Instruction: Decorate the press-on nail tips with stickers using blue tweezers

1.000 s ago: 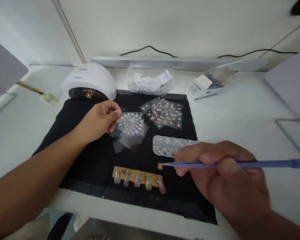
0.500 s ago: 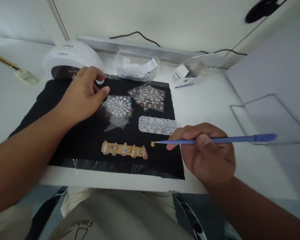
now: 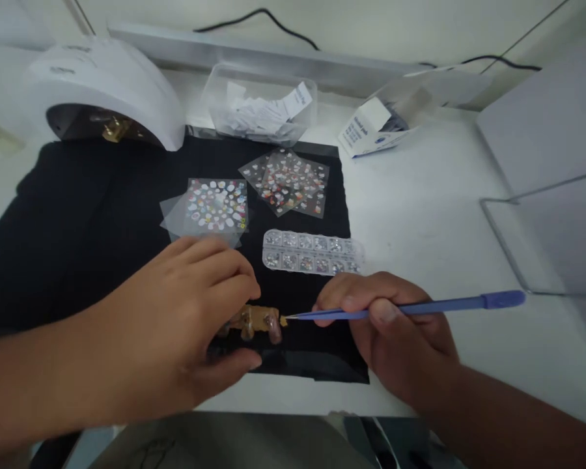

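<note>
Blue pointed tweezers (image 3: 434,306) rest in the grip of my right hand (image 3: 395,332), their tips pointing left. At the tips sits a small yellow lump (image 3: 284,321), right by the end of a yellow strip (image 3: 262,318). Decorated false nails (image 3: 274,327) are fixed across that strip. Over the strip's left part reaches my left hand (image 3: 195,319), thumb and fingers apart, hiding several of the nails. Whether it touches the strip I cannot tell. Just above my right hand lies a clear compartment case (image 3: 312,252) of tiny gems.
Sticker sheets (image 3: 217,205) and more sheets (image 3: 290,182) lie on the black mat (image 3: 92,215). Behind stand a white nail lamp (image 3: 112,85) with a gold item (image 3: 116,129) inside, a clear bin (image 3: 261,107) of paper packets and an alcohol-pad box (image 3: 374,127).
My left hand has come from beside the lamp down to the strip. My right hand has brought the tweezers and yellow lump left to the strip's end. The view has shifted.
</note>
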Available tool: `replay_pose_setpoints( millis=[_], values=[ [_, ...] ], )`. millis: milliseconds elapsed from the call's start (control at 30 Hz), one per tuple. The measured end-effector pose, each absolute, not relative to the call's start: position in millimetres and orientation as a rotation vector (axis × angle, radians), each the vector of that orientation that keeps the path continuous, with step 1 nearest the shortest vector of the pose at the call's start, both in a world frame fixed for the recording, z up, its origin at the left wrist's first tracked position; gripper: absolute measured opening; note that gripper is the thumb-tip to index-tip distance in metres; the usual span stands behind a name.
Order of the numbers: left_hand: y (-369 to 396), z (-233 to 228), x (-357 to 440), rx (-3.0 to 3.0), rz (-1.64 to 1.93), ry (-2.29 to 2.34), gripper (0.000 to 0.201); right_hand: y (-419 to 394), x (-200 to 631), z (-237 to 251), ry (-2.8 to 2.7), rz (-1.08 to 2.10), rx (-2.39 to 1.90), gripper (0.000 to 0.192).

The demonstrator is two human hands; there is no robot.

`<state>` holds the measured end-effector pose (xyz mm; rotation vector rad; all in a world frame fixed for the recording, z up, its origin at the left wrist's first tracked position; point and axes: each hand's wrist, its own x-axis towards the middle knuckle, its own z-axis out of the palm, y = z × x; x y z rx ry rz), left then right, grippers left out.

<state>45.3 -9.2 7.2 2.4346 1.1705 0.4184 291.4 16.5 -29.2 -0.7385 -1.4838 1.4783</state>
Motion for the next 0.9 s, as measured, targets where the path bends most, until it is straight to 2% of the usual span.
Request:
replay_pose_setpoints(
  millis=[900],
  values=[
    [-15,-7,68,2.536,0.517,1.227,0.015,14,296,-32,-1.567,1.590,-0.790,0.021]
  ],
)
